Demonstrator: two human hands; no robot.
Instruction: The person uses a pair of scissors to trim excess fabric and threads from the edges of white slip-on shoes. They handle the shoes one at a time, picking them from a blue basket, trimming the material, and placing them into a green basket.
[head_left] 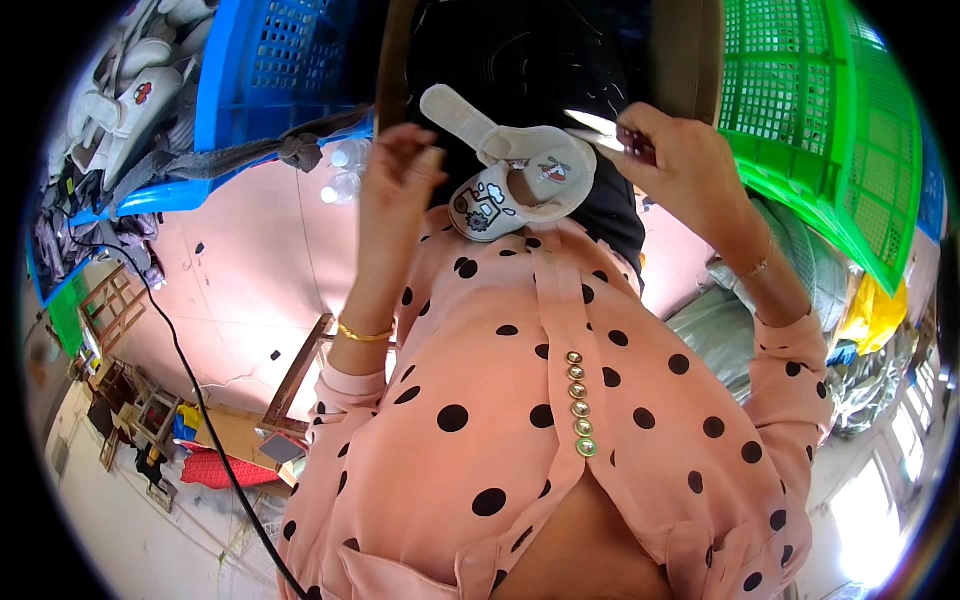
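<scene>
A small white child's shoe (550,170) lies across my lap, with a picture of a vehicle on its toe and a small printed figure on its insole. Its strap (457,112) is undone and stretches away to the upper left. My right hand (675,155) is closed around a pair of small scissors (600,128), whose pale blades point left just beyond the shoe's heel. Beside the strap, my left hand (402,175) hovers with its fingers curled and smeared by motion. Whether those fingers hold anything is unclear.
A blue plastic crate (225,90) stands at the left, with a grey cloth strip (225,155) along it and several white shoes (135,115) beyond. At the right is a green crate (865,150), near clear plastic bags (715,335). A black cable (190,360) runs down the left.
</scene>
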